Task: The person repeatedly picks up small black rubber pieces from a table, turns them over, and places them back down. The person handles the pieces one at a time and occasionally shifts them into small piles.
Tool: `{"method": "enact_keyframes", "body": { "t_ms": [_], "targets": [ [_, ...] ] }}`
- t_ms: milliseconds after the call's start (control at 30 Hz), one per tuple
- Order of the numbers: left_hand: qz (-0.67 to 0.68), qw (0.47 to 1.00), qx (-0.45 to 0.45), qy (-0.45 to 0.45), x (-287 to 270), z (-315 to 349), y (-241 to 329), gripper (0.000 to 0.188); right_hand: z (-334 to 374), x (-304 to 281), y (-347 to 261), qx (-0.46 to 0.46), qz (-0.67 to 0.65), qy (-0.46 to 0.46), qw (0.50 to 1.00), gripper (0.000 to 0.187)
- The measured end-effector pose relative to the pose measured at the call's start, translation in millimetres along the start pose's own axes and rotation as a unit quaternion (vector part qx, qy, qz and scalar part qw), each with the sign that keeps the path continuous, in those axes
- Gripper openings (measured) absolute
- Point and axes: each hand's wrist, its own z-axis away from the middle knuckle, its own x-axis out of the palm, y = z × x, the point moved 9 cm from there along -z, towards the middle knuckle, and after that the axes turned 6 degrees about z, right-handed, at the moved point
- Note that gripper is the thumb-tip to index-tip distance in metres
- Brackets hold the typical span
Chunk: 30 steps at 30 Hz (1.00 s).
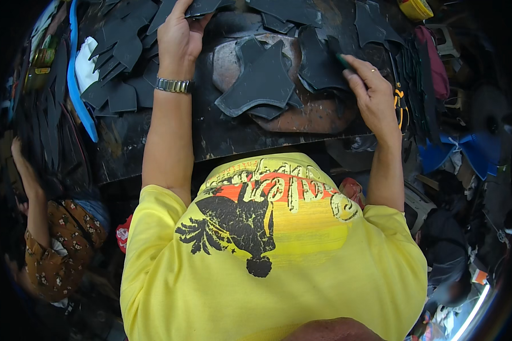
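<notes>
My left hand (181, 35), with a metal watch on the wrist, is raised at the far side of the bench. Its fingers close on the edge of a dark cut piece (206, 7), partly cut off by the top of the picture. Between thumb and fingers of my right hand (371, 86) is a slim dark tool with a green handle (343, 60); its kind is not clear. The tool's dark end lies over a black shaped piece (318, 62). Nearer the middle, another black shaped piece (260, 77) with greyish edges rests on a worn rounded slab (225, 71).
Several black cut pieces (118, 45) pile up on the left of the dark bench (210, 136). A blue strip (77, 74) runs along that side. More dark pieces hang at the right edge beside orange-handled scissors (401, 105). A yellow tub (415, 9) stands far right. Another person (62, 244) is at the left.
</notes>
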Motion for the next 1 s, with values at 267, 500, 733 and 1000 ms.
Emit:
{"method": "enact_keyframes", "body": {
  "t_ms": [267, 500, 733, 1000],
  "targets": [
    [0.001, 1.0, -0.013, 0.018, -22, -15, -1, 0.017, 9, -29, 19, 0.086, -0.107, 0.114, 0.984, 0.029],
    [-0.014, 1.0, 0.009, -0.006, -19, -18, 8, 0.021, 5, -19, -10, -0.055, -0.07, 0.077, 0.993, 0.027],
    [0.005, 1.0, 0.006, 0.02, -13, -8, 4, 0.016, 5, 10, -27, -0.102, 0.062, -0.089, 0.989, 0.041],
    [0.009, 1.0, 0.002, 0.018, -10, -7, 4, 0.017, -4, 12, -29, -0.101, 0.081, -0.115, 0.985, 0.048]
  ]
}}
